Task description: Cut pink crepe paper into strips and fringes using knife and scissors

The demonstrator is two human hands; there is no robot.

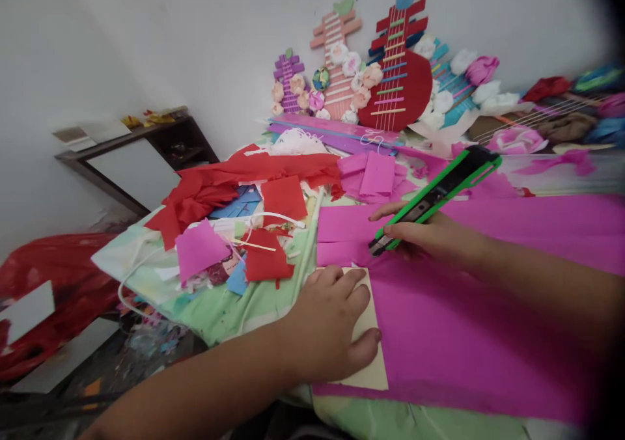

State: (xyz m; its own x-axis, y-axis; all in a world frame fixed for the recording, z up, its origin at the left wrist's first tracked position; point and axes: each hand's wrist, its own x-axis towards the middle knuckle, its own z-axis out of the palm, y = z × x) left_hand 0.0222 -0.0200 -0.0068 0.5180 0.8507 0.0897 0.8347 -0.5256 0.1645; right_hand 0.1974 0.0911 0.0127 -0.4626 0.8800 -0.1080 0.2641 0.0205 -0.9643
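Note:
A green and black box cutter [434, 196] is in my right hand [420, 232], fingers closed around its body. It slants over a wide magenta sheet of crepe paper [478, 323], its lower end close to the sheet's upper left part. My left hand [336, 319] lies flat with fingers spread on a cream rectangular card [368, 362], which rests on the sheet's left edge. Beyond the card, folded magenta strips [342, 222] show. Whether the blade is out, I cannot tell.
Red crepe paper [215, 179], a pink square [202, 245], red squares [283, 199] and a white cable [273, 217] lie left on the green cloth [215, 313]. Several guitar-shaped crafts, including a red one [410, 92], lean on the wall. A dark cabinet [127, 166] stands left.

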